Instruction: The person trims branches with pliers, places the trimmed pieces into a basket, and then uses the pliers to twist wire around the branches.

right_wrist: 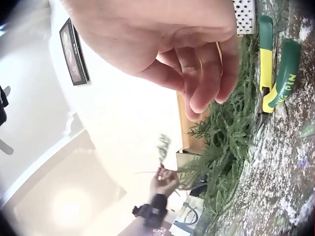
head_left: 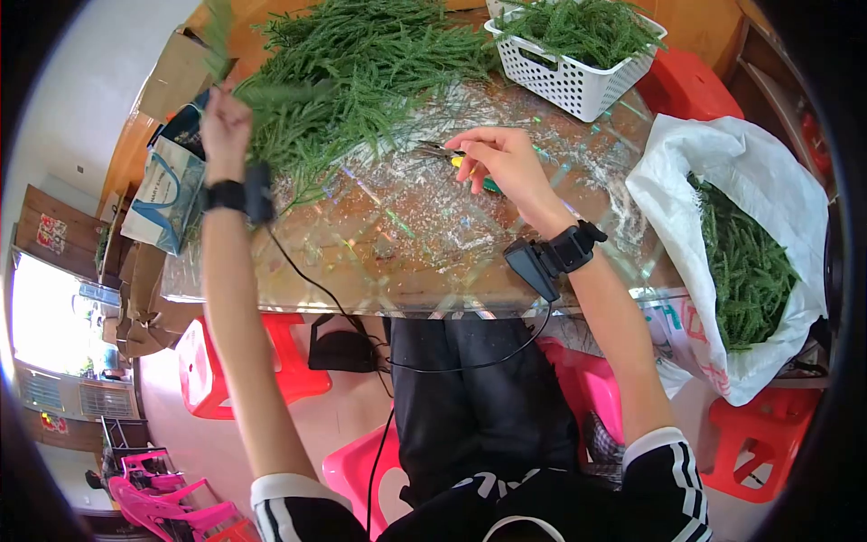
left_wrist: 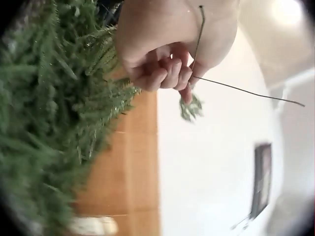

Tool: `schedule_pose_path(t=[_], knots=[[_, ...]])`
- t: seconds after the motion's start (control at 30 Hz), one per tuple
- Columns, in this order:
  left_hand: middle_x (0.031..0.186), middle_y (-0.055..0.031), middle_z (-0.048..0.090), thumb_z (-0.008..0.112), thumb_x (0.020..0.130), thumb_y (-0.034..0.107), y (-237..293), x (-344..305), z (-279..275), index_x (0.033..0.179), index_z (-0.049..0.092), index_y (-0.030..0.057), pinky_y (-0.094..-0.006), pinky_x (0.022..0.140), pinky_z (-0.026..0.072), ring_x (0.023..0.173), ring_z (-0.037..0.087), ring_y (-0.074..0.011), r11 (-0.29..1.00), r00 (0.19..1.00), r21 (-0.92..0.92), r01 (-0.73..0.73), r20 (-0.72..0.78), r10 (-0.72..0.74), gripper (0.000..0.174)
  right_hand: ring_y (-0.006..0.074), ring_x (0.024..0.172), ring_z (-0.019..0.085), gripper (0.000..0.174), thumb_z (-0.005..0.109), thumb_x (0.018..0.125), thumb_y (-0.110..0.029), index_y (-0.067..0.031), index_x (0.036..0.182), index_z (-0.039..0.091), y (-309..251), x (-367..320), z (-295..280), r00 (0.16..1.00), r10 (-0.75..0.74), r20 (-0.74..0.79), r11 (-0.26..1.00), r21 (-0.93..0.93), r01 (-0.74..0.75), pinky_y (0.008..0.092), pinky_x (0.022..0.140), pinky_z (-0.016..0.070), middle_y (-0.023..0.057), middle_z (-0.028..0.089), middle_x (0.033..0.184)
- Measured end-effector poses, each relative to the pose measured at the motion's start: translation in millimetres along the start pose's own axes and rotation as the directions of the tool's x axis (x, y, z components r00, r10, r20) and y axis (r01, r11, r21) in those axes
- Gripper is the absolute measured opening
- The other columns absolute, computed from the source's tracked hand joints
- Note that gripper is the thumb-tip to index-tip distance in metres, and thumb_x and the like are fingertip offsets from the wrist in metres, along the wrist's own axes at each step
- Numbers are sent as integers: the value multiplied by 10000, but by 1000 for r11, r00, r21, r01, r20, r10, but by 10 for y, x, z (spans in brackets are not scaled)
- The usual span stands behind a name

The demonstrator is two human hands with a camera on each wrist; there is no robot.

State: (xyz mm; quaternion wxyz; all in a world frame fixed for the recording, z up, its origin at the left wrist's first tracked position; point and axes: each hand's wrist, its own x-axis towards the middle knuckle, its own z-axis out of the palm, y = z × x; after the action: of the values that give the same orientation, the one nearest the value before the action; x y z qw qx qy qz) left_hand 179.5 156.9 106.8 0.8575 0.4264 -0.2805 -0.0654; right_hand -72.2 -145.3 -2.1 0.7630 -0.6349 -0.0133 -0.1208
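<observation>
My left hand (head_left: 226, 126), raised at the table's left side, pinches a green sprig (left_wrist: 191, 109) by its stem. Two thin dark stem ends (left_wrist: 246, 91) stick out from the fingers in the left wrist view. Beside that hand lies a large heap of green fern-like sprigs (head_left: 361, 63). My right hand (head_left: 510, 167) hovers over the middle of the table with loosely bent fingers and holds nothing. Below it rest pliers with green and yellow handles (right_wrist: 266, 54), partly hidden by the hand in the head view.
White crumbs and snippets cover the tabletop (head_left: 361, 262). A white perforated basket (head_left: 578, 86) of sprigs stands at the back right. An open white sack (head_left: 668, 172) of greenery is on the right. Paper bags (head_left: 163, 203) stand at the left; red stools (head_left: 298, 370) surround the table.
</observation>
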Motion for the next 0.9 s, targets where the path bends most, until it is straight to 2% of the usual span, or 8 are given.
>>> schedule_pose_path(t=[0.07, 0.13, 0.23, 0.4, 0.53, 0.63, 0.77, 0.9], knots=[[590, 50, 351, 484, 912, 220, -414, -328, -80, 911, 539, -2, -193, 445, 264, 490, 313, -54, 987, 958, 86, 138, -266, -110, 228, 86, 444, 505, 191, 470, 835, -55, 41, 901, 620, 23, 2, 15, 1000, -14, 8, 1000, 2, 14, 215, 429, 394, 84, 607, 623], [619, 52, 373, 481, 917, 234, -761, -595, -43, 914, 547, 17, -184, 446, 285, 511, 357, -47, 928, 929, 307, 212, -357, -95, 227, 84, 443, 504, 191, 470, 836, -59, 37, 901, 622, 38, 9, 3, 999, -30, 25, 999, -21, 31, 213, 428, 394, 83, 608, 623], [640, 41, 401, 483, 916, 246, -970, -812, -87, 925, 559, 34, -175, 461, 314, 531, 392, -49, 834, 939, 508, 217, -342, -36, 225, 87, 487, 523, 200, 463, 854, -68, 32, 921, 623, 34, 25, -34, 999, -15, 41, 999, -50, 17, 207, 455, 414, 76, 602, 635], [668, 43, 428, 495, 910, 261, -854, -1030, -213, 920, 583, 42, -187, 481, 345, 558, 427, -53, 758, 895, 567, 322, -442, -50, 235, 87, 511, 533, 207, 459, 862, -76, 26, 934, 624, -8, 6, -23, 998, -7, 57, 996, -85, 12, 200, 472, 424, 70, 600, 638], [705, 41, 452, 511, 899, 287, -719, -1313, -199, 906, 605, 62, -202, 519, 384, 586, 451, -64, 804, 842, 410, 431, -503, -195, 243, 87, 506, 529, 206, 462, 859, -79, 22, 935, 625, 4, 7, -8, 997, -12, 71, 997, -78, 17, 202, 475, 423, 69, 601, 638], [747, 41, 481, 528, 884, 298, -610, -1490, -112, 899, 619, 81, -214, 555, 413, 623, 474, -74, 681, 732, 424, 597, -634, -247, 236, 89, 503, 528, 205, 465, 859, -82, 22, 935, 625, 4, 12, -14, 997, -18, 76, 996, -81, 24, 204, 476, 422, 69, 602, 641], [807, 36, 510, 535, 874, 299, -440, -1712, 40, 907, 624, 89, -219, 585, 435, 645, 482, -79, 517, 787, 618, 592, -581, -207, 231, 92, 499, 525, 206, 467, 859, -86, 21, 935, 625, 1, 0, -7, 997, -29, 74, 996, -78, 34, 210, 478, 422, 69, 603, 646], [856, 26, 524, 542, 872, 268, -318, -1924, 254, 914, 620, 79, -198, 562, 430, 648, 478, -66, 535, 769, 581, 614, -594, -237, 208, 95, 497, 524, 208, 466, 859, -88, 21, 935, 626, -8, -3, 4, 997, -37, 71, 996, -84, 43, 215, 482, 423, 70, 603, 646]])
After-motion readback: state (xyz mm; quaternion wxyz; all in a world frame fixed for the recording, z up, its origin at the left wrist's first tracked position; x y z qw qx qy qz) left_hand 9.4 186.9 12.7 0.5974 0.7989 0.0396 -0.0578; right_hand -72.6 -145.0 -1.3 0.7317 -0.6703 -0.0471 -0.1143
